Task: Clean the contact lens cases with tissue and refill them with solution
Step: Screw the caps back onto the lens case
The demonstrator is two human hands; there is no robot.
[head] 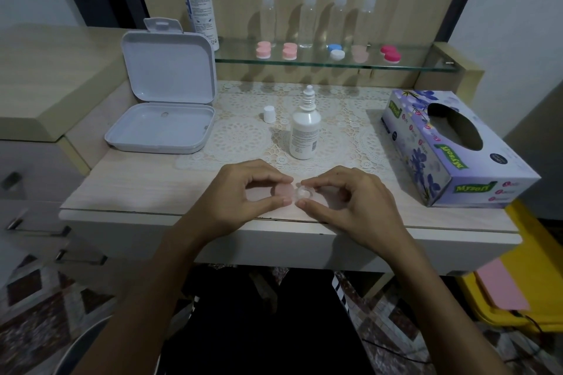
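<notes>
Grip: both hands were working one lens case (293,193) at the front edge of the table (140,192); the left hand (240,192) pinched the pale pink capped side between thumb and forefinger, while the right hand (350,198) pinched the clear open cup the same way.
Place: the case sat low over the tabletop, between the two hands, just in front of the small bottle (304,131).
Feel: it looked light, stiff plastic, smooth, and likely slippery once wet; small enough to pop out of a loose pinch.
Hold: the rims seemed the best purchase, one side steadied while the other was handled; a tilt would probably spill any liquid.
Solution: the small bottle stood upright with its nozzle bare, and its white cap (269,113) stood apart to the left.
Tissue: the tissue box (457,149) lay to the right; no sheet showed at its opening.
Surface: pale wood-look top with a lace mat (243,137) under the bottle; an open white box (164,100) stood at the left.
Room: a glass shelf (411,65) behind carried more cases (289,51), four clear bottles (309,18) and, at its left end, a tall bottle (199,0).
</notes>
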